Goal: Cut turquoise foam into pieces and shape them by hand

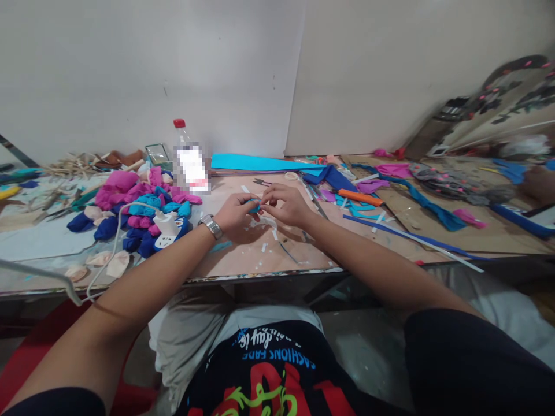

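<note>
Over the middle of the table, my left hand (234, 218), with a metal watch on its wrist, is closed on a small piece of bright blue fabric (255, 204). My right hand (288, 205) meets it from the right, thumb and fingertips pinched at the edge of the same piece. Fingers cover most of the fabric, so its exact shape is hidden. Just behind the hands lies a small pair of dark-tipped snips (262, 182). Small white scraps (264, 247) are scattered on the tabletop in front of them.
To the left is a heap of pink, blue and cream gathered fabric pieces (124, 190), beside a white power strip with a cable (168, 234). A red-capped bottle (179, 123) stands behind. Fabric strips (433, 202) cover the right side, where another person's hand (537, 182) appears.
</note>
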`<control>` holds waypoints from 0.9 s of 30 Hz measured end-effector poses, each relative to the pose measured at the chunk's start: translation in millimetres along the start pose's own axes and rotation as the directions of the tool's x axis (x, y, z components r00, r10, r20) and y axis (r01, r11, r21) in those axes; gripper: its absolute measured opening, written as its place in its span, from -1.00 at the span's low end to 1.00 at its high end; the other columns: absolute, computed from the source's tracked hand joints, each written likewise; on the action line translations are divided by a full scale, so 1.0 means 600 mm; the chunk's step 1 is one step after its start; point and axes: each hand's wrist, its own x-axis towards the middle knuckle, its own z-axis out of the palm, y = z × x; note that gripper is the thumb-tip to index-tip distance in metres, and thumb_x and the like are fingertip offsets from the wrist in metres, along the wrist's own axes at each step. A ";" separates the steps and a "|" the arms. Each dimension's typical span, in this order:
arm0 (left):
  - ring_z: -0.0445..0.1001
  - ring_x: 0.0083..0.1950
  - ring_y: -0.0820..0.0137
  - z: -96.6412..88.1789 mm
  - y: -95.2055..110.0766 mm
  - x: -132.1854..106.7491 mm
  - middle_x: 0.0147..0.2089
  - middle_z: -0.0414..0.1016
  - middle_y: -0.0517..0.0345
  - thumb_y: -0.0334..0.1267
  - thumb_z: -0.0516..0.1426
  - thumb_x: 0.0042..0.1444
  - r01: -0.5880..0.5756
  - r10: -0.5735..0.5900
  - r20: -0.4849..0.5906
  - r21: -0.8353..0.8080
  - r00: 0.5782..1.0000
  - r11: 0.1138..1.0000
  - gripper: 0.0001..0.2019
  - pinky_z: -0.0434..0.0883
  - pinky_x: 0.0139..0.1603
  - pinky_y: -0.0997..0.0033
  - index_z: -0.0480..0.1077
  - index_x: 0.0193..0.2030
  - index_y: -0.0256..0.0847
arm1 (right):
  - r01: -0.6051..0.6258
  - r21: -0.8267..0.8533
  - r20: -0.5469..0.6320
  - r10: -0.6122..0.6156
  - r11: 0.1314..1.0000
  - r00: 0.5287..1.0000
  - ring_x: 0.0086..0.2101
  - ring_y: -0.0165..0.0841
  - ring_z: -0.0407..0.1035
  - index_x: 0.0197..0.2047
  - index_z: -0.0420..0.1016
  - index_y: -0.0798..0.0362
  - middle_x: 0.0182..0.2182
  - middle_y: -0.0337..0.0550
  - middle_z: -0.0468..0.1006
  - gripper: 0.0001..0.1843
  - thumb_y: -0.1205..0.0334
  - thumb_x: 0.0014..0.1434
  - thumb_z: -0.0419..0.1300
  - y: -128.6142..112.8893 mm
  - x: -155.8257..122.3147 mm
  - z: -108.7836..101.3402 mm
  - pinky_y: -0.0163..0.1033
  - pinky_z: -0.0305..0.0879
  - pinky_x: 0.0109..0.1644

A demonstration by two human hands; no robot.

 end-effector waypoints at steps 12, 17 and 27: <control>0.55 -0.34 0.36 0.001 -0.008 -0.002 -0.39 0.59 0.06 -0.09 0.17 0.19 -0.037 0.038 -0.010 0.054 0.999 0.998 -0.73 0.46 -0.21 0.36 0.53 -0.34 -0.28 | -0.293 0.167 0.011 0.295 0.941 0.955 -0.47 -0.39 0.47 -0.31 0.59 0.08 -0.46 -0.18 0.62 -0.77 0.09 0.08 0.39 0.005 0.000 0.007 -0.32 0.31 -0.41; 0.56 -0.33 0.37 -0.003 -0.011 -0.001 -0.34 0.60 0.07 -0.09 0.19 0.18 -0.040 0.039 0.006 0.067 0.999 0.997 -0.75 0.47 -0.20 0.37 0.53 -0.28 -0.27 | -0.352 0.247 0.031 0.356 0.903 0.934 -0.45 -0.33 0.50 -0.27 0.62 0.10 -0.44 -0.13 0.65 -0.67 0.02 0.03 0.45 0.017 0.001 0.010 -0.27 0.38 -0.39; 0.52 -0.35 0.42 -0.006 -0.013 0.004 -0.41 0.55 0.12 -0.16 0.20 0.11 0.039 -0.037 0.026 -0.068 0.999 0.997 -0.79 0.44 -0.17 0.38 0.50 -0.37 -0.29 | -0.076 0.028 -0.010 0.076 0.997 0.997 -0.35 -0.32 0.51 -0.21 0.73 0.02 -0.35 -0.10 0.68 -0.80 0.09 0.25 0.34 0.023 0.000 0.002 -0.22 0.41 -0.24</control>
